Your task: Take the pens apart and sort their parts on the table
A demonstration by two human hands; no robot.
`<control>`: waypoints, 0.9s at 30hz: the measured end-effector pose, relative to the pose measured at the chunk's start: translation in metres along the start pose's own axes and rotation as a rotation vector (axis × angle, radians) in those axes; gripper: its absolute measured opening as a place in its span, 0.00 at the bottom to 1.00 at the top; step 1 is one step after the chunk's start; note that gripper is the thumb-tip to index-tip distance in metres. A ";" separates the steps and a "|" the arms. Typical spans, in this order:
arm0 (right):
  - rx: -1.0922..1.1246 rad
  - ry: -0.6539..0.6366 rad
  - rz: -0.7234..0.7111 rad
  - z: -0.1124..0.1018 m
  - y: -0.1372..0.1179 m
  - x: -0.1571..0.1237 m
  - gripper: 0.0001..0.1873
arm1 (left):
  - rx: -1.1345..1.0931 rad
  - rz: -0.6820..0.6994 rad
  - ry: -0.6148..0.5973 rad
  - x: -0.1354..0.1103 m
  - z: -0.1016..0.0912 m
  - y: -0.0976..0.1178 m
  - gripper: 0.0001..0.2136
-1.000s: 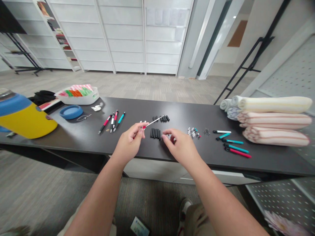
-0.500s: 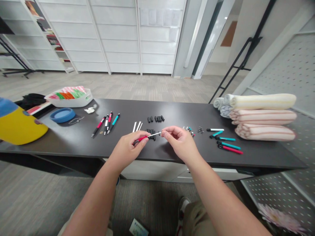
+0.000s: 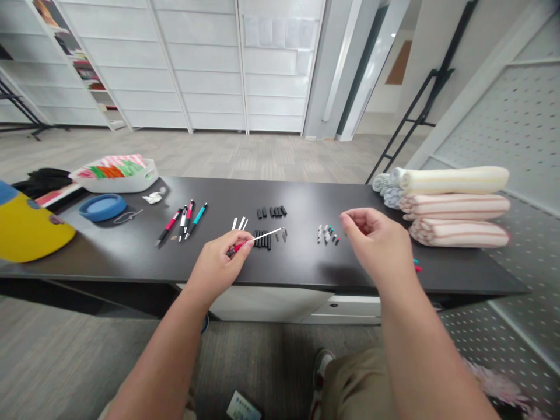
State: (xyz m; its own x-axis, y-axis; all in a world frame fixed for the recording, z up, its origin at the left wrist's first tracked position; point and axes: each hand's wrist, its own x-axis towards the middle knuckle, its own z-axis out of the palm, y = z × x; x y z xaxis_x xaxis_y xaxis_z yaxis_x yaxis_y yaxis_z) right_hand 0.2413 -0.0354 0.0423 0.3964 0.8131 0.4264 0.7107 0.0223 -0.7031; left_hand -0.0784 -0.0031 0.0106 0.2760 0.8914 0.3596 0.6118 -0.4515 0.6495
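Note:
My left hand [image 3: 219, 259] is closed around a red pen barrel [image 3: 238, 247]; a thin white refill [image 3: 268, 234] sticks out of it toward the right. My right hand [image 3: 376, 239] is above the right part of the table, thumb and fingertips pinched together; whatever is between them is too small to tell. Close to its fingertips lie small pen tips and plungers [image 3: 327, 234]. By my left hand are white refills [image 3: 240, 223], black rubber grips [image 3: 263, 240] and small clear and grey pieces [image 3: 284, 234]. Short black tubes [image 3: 271, 212] lie farther back.
Several pens [image 3: 187, 218] lie to the left, near a blue round lid [image 3: 102, 206] and a white basket [image 3: 126, 183]. A yellow and blue object [image 3: 35, 230] stands at the left end. Rolled towels [image 3: 455, 204] are stacked at the right, beside a pegboard [image 3: 516, 122].
My right hand has moved right, away from the refill's tip, and now covers most of the coloured barrels there. My left hand still holds the pen barrel, having shifted slightly left in view.

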 end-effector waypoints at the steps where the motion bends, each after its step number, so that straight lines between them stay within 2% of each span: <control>1: -0.114 -0.016 -0.010 -0.008 0.004 0.003 0.15 | 0.002 -0.003 0.002 0.000 0.000 0.000 0.11; 3: -0.266 -0.047 -0.012 -0.016 0.011 0.004 0.14 | 0.005 -0.011 0.013 0.001 0.001 -0.001 0.11; 6: -0.301 -0.093 -0.061 -0.011 0.011 -0.002 0.12 | 0.015 -0.043 0.051 0.001 0.002 -0.001 0.11; 11: -0.271 -0.262 -0.301 0.031 -0.004 -0.023 0.09 | 0.001 -0.096 0.076 0.002 0.002 -0.001 0.12; 14: -0.309 -0.288 -0.372 0.055 -0.011 -0.032 0.09 | 0.003 -0.104 0.069 0.002 0.001 0.000 0.12; 18: -0.464 -0.275 -0.387 0.070 -0.016 -0.033 0.12 | 0.009 -0.092 0.059 0.003 0.001 -0.001 0.12; 27: -0.658 -0.315 -0.387 0.079 -0.026 -0.031 0.18 | 0.003 -0.081 0.048 0.000 0.003 -0.006 0.11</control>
State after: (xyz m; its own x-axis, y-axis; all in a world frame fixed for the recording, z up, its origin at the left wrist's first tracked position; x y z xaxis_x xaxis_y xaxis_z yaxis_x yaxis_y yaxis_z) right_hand 0.1648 -0.0156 0.0024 -0.0586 0.9450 0.3219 0.9974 0.0689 -0.0206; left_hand -0.0798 -0.0005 0.0045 0.1898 0.9219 0.3376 0.6330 -0.3778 0.6757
